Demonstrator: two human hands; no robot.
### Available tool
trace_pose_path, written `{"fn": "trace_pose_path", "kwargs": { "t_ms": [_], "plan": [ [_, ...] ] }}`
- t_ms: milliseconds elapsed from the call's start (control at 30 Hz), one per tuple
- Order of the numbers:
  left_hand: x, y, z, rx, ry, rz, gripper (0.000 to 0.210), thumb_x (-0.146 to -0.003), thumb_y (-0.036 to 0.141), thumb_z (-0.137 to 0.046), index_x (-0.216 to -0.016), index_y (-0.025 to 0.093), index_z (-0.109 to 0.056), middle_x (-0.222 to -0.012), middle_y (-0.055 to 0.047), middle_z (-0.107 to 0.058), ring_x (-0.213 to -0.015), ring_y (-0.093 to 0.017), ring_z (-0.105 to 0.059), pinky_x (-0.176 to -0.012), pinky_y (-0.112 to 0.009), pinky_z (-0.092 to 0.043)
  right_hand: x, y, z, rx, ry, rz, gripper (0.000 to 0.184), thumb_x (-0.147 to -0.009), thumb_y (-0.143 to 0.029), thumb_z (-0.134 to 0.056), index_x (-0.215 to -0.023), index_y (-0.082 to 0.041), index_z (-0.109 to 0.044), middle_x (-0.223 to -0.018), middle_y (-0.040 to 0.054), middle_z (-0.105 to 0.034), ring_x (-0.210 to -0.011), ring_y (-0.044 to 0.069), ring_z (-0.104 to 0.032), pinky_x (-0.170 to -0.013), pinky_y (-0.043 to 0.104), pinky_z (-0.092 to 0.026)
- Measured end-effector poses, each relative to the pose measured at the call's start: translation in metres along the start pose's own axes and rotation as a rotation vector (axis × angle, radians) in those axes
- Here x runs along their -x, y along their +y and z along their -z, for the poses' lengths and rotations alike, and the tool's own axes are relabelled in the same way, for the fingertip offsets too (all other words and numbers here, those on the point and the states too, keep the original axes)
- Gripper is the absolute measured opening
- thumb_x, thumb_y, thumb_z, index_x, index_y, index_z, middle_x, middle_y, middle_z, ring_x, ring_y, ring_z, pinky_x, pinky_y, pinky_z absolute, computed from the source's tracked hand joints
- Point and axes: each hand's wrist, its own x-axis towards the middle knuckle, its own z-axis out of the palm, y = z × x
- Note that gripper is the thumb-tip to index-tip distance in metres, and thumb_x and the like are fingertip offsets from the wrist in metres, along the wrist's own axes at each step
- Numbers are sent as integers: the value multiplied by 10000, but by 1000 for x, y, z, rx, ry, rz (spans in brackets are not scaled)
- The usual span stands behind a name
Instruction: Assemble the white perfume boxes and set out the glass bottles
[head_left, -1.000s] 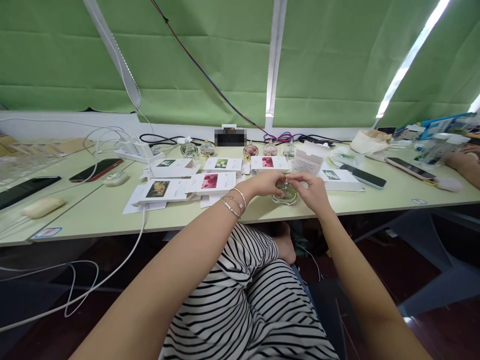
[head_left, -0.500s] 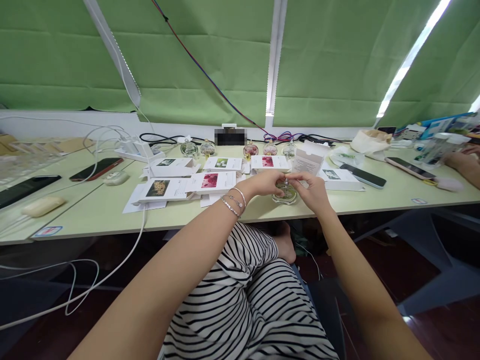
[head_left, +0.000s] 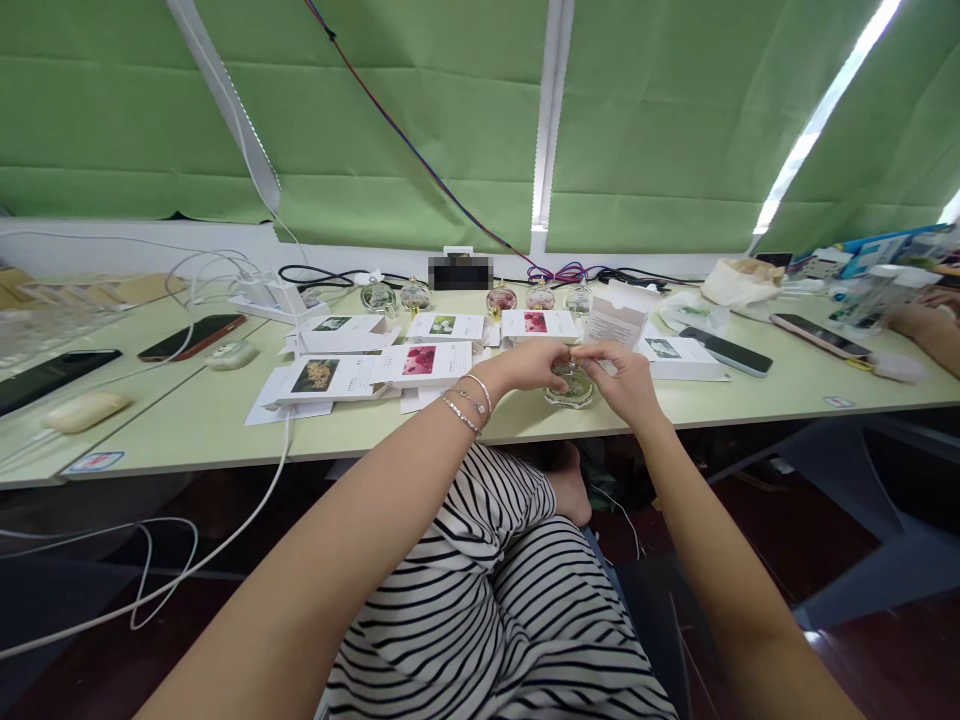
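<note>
A small clear glass bottle (head_left: 570,390) with a greenish tint stands upright near the table's front edge, between my two hands. My left hand (head_left: 541,366), with bracelets at the wrist, is closed around the bottle's left side and upper part. From the other side my right hand (head_left: 619,378) pinches at the silvery top of the bottle, thumb and index finger together. The fingers partly hide the bottle's neck. Just beyond my right hand stands an open white box (head_left: 616,325) with printed text on its flap.
Flat white boxes with flower pictures (head_left: 427,362) lie left of my hands. Several round glass bottles (head_left: 501,299) line the back. A dark phone (head_left: 726,352) rests at the right, a power strip (head_left: 274,300) at the left. Another person's hand (head_left: 919,315) shows at the far right.
</note>
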Motion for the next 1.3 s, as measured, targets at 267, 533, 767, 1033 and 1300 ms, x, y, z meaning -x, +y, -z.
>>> {"fn": "trace_pose_path", "kwargs": {
  "t_ms": [267, 533, 767, 1033, 1300],
  "plan": [
    [1, 2, 1, -1, 2, -1, 312, -662, 197, -626, -971, 155, -619, -672, 21, -511, -621, -118, -444, -579, -233, -312, 0, 2, -1, -10, 9, -26, 137, -790, -250, -565, -851, -223, -686, -856, 19, -710, -812, 180, -645, -776, 343, -500],
    [2, 6, 2, -36, -11, 0, 317, -684, 200, -627, -997, 147, -622, -660, 18, -518, -621, -127, -457, -562, -236, -311, 1, 0, -1, -14, 11, -40, 130, -783, -247, -572, -842, -223, -686, -852, 22, -711, -807, 184, -647, -776, 348, -501],
    [6, 5, 12, -174, -64, 59, 439, -705, 254, -644, -1120, 138, -560, -1042, -68, -628, -917, -200, -561, -748, -268, -398, 0, 1, 0, -19, 0, -31, 130, -795, -242, -565, -856, -220, -677, -863, 22, -704, -809, 181, -642, -778, 345, -501],
    [23, -17, 28, -398, -33, 243, 561, -749, 206, -603, -1277, 150, -420, -1262, -103, -517, -1149, -215, -468, -913, -279, -374, 0, -2, -5, -24, -33, 67, 136, -834, -208, -497, -907, -200, -612, -912, 50, -668, -855, 176, -614, -778, 341, -502],
    [19, -24, 20, -330, -123, 360, 552, -749, 226, -591, -1274, 202, -423, -1279, -72, -517, -1115, -203, -509, -892, -274, -404, -1, -10, -1, 20, -60, 55, 136, -833, -225, -499, -922, -201, -598, -894, 43, -657, -791, 167, -611, -725, 326, -499]
  ]
}}
